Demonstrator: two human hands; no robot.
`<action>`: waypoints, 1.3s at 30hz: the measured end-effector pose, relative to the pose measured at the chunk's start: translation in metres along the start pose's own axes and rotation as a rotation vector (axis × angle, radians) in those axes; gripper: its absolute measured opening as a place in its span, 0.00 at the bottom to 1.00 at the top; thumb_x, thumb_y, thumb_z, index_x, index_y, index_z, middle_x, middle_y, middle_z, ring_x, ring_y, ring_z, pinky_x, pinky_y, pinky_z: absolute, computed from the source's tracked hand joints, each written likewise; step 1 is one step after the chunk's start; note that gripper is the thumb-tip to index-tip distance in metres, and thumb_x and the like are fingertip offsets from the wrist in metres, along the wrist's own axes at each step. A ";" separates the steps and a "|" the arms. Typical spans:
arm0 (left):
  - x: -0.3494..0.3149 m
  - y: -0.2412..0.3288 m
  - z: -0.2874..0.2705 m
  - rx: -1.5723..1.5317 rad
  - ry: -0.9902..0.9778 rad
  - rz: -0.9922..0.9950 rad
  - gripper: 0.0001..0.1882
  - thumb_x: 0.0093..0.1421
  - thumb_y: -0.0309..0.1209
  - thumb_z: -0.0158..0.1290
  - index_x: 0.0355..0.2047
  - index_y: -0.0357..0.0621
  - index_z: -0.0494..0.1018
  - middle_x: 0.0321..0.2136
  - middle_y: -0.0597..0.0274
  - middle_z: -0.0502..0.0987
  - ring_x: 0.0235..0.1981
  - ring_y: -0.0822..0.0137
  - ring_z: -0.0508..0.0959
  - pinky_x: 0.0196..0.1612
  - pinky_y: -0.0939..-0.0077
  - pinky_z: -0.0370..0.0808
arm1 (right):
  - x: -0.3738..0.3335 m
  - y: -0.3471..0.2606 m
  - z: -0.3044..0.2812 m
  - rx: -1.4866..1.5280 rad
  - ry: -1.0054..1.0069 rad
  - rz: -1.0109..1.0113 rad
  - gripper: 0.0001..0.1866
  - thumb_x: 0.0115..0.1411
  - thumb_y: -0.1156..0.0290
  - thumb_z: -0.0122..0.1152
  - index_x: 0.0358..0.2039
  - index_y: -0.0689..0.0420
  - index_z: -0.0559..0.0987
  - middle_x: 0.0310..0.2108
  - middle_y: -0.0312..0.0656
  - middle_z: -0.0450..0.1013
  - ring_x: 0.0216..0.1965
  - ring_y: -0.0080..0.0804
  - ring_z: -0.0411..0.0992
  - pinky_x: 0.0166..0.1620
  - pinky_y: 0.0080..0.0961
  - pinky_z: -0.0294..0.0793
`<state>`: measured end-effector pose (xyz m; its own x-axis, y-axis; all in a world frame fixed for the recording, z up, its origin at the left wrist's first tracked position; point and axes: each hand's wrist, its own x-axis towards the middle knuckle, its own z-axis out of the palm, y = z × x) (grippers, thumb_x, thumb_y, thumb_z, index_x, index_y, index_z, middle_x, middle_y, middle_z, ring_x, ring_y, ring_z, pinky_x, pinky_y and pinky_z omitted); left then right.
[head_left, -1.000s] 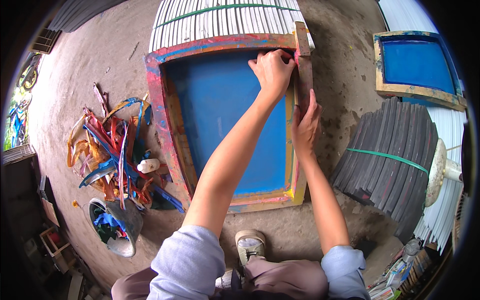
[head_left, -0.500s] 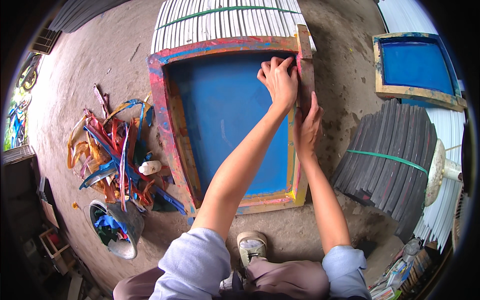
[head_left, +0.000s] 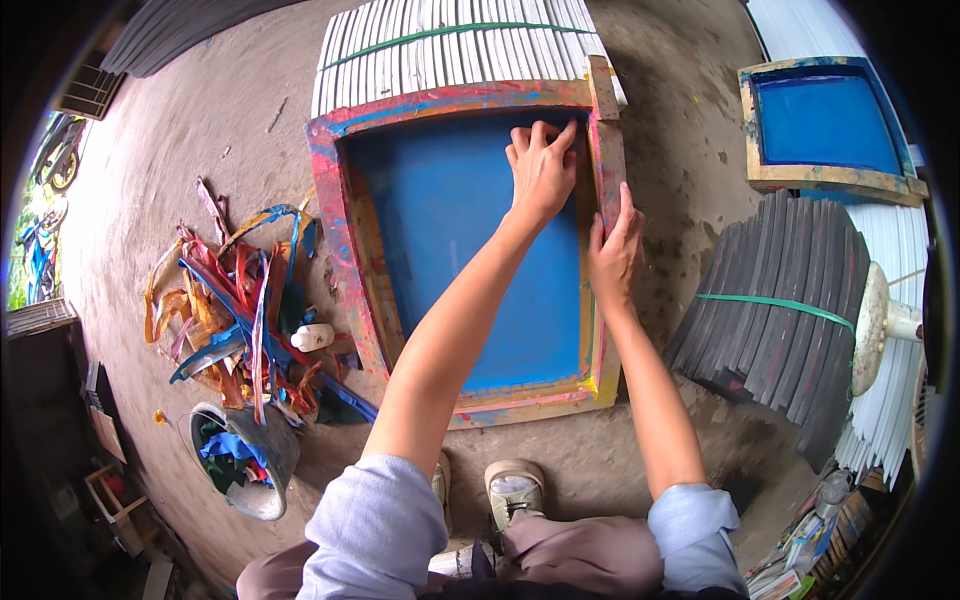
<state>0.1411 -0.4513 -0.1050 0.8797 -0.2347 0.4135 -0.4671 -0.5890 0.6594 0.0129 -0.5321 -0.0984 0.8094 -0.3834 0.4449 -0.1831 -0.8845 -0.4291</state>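
1. I expect the wooden frame to be stiff and fairly bulky, though light enough for two hands; that weight is my guess.
2. The blue panel stretched inside it looks thin and smooth, so I judge it the fragile part: easily dented or torn by a hard fingertip, and perhaps slippery.
3. The wood is the sound place to take hold, ideally the left rail and the right rail together, leaving the panel free of load.
4. The frame lies from the upper middle to the centre of the picture, its top edge against or over the near end of a white bundle; I cannot tell which.
5. It is a deep rectangle, blotched with red, pink, blue and orange paint, yellower at the lower right corner. A short block juts past the upper right corner. The panel is darker toward the upper left and brighter low down.
6. My left hand is inside that upper right corner, fingers bent and a little apart, one fingertip near the wood. I cannot tell whether it pinches anything.
7. My right hand lies along the right rail, thumb on the wood, fingers by the outer side; how firmly it presses, I cannot tell.
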 end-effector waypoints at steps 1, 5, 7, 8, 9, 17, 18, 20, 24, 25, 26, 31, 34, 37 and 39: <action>-0.001 0.004 0.000 0.040 -0.032 0.011 0.23 0.50 0.31 0.56 0.49 0.62 0.76 0.41 0.63 0.69 0.45 0.55 0.64 0.47 0.59 0.60 | -0.001 0.001 -0.001 -0.007 -0.008 0.005 0.33 0.59 0.72 0.56 0.64 0.53 0.56 0.38 0.49 0.67 0.38 0.46 0.71 0.38 0.38 0.74; 0.002 0.007 -0.001 0.032 -0.153 -0.028 0.25 0.49 0.31 0.56 0.49 0.66 0.76 0.42 0.64 0.69 0.46 0.52 0.62 0.47 0.57 0.60 | -0.003 0.003 -0.002 0.012 -0.025 0.017 0.32 0.61 0.71 0.54 0.65 0.52 0.55 0.42 0.53 0.66 0.41 0.53 0.71 0.38 0.41 0.73; 0.008 0.000 -0.004 -0.006 -0.204 -0.044 0.24 0.49 0.32 0.56 0.48 0.67 0.76 0.42 0.64 0.69 0.46 0.52 0.62 0.47 0.56 0.60 | -0.003 0.001 0.000 0.005 -0.008 -0.005 0.32 0.61 0.71 0.54 0.65 0.53 0.55 0.42 0.53 0.66 0.40 0.53 0.71 0.38 0.40 0.73; 0.011 -0.003 -0.006 -0.024 -0.228 -0.052 0.24 0.49 0.33 0.56 0.48 0.68 0.77 0.43 0.64 0.68 0.46 0.52 0.62 0.47 0.55 0.59 | -0.003 -0.001 0.001 0.007 -0.006 -0.003 0.33 0.61 0.71 0.55 0.64 0.53 0.55 0.41 0.52 0.67 0.39 0.51 0.71 0.38 0.40 0.73; 0.012 -0.004 -0.008 -0.031 -0.263 -0.046 0.24 0.49 0.33 0.56 0.49 0.67 0.76 0.44 0.63 0.68 0.46 0.52 0.62 0.47 0.56 0.60 | -0.003 0.000 0.001 0.006 -0.002 0.000 0.33 0.60 0.72 0.56 0.64 0.54 0.56 0.39 0.51 0.67 0.39 0.48 0.71 0.38 0.39 0.73; -0.014 -0.013 -0.021 0.096 -0.140 0.263 0.31 0.58 0.40 0.53 0.61 0.49 0.61 0.58 0.58 0.61 0.59 0.51 0.58 0.60 0.48 0.55 | -0.002 0.005 0.001 -0.029 0.024 -0.017 0.31 0.61 0.69 0.56 0.63 0.54 0.58 0.38 0.49 0.68 0.38 0.46 0.71 0.38 0.37 0.74; -0.022 -0.011 -0.021 0.191 -0.126 0.297 0.33 0.59 0.41 0.53 0.63 0.48 0.59 0.61 0.58 0.59 0.63 0.51 0.56 0.62 0.45 0.52 | -0.002 0.004 0.001 -0.030 0.021 -0.011 0.31 0.61 0.68 0.56 0.63 0.53 0.58 0.38 0.49 0.68 0.38 0.46 0.71 0.38 0.37 0.74; -0.026 -0.009 -0.018 0.355 -0.186 0.331 0.36 0.60 0.47 0.51 0.65 0.47 0.54 0.66 0.61 0.53 0.68 0.57 0.49 0.64 0.39 0.48 | -0.001 0.003 0.001 -0.021 0.026 -0.005 0.31 0.61 0.68 0.55 0.63 0.53 0.58 0.38 0.49 0.68 0.37 0.46 0.71 0.37 0.37 0.74; -0.019 -0.007 -0.027 0.419 -0.254 0.363 0.37 0.60 0.48 0.51 0.65 0.49 0.54 0.65 0.62 0.54 0.68 0.57 0.50 0.62 0.31 0.47 | -0.003 0.004 0.003 0.021 0.037 -0.016 0.31 0.61 0.68 0.55 0.63 0.53 0.58 0.39 0.50 0.67 0.37 0.46 0.71 0.37 0.37 0.74; -0.017 -0.008 -0.030 0.440 -0.277 0.374 0.36 0.60 0.48 0.51 0.65 0.49 0.54 0.65 0.62 0.55 0.68 0.57 0.51 0.62 0.31 0.47 | -0.003 0.004 0.004 0.037 0.039 -0.022 0.30 0.61 0.68 0.55 0.63 0.54 0.58 0.39 0.50 0.67 0.37 0.46 0.71 0.37 0.37 0.74; -0.015 -0.008 -0.035 0.464 -0.298 0.383 0.36 0.60 0.48 0.51 0.65 0.49 0.54 0.65 0.61 0.55 0.67 0.57 0.51 0.62 0.31 0.47 | -0.003 0.002 0.004 0.040 0.039 -0.021 0.31 0.62 0.68 0.55 0.63 0.54 0.58 0.39 0.50 0.67 0.37 0.46 0.71 0.37 0.38 0.73; -0.056 -0.013 -0.079 0.395 -0.333 0.360 0.38 0.61 0.46 0.50 0.66 0.46 0.50 0.67 0.60 0.51 0.70 0.60 0.46 0.65 0.36 0.41 | -0.005 0.007 0.002 0.012 0.019 -0.022 0.30 0.63 0.68 0.54 0.63 0.54 0.57 0.40 0.51 0.67 0.39 0.47 0.71 0.38 0.38 0.74; -0.116 -0.022 -0.137 0.413 -0.463 0.365 0.40 0.60 0.45 0.52 0.67 0.46 0.49 0.68 0.60 0.49 0.70 0.62 0.45 0.66 0.37 0.40 | -0.003 0.008 0.001 0.002 0.005 0.002 0.28 0.64 0.66 0.52 0.63 0.51 0.57 0.44 0.50 0.68 0.42 0.48 0.71 0.40 0.38 0.74; -0.159 -0.038 -0.203 0.509 -0.607 0.325 0.42 0.58 0.43 0.55 0.67 0.46 0.48 0.68 0.62 0.47 0.70 0.63 0.44 0.67 0.37 0.39 | -0.001 0.011 0.010 0.004 0.083 -0.086 0.29 0.63 0.63 0.55 0.63 0.54 0.58 0.38 0.49 0.68 0.36 0.45 0.71 0.36 0.38 0.73; -0.176 -0.044 -0.248 0.617 -0.685 0.380 0.41 0.55 0.44 0.57 0.65 0.44 0.54 0.66 0.62 0.53 0.70 0.63 0.46 0.68 0.42 0.41 | -0.002 0.020 0.015 -0.089 0.061 -0.134 0.32 0.64 0.60 0.54 0.64 0.53 0.55 0.39 0.51 0.69 0.38 0.47 0.70 0.37 0.39 0.73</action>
<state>-0.0152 -0.1920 -0.0514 0.6337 -0.7719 -0.0507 -0.7712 -0.6355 0.0364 0.0159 -0.5454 -0.1196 0.7950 -0.2733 0.5416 -0.1264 -0.9478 -0.2928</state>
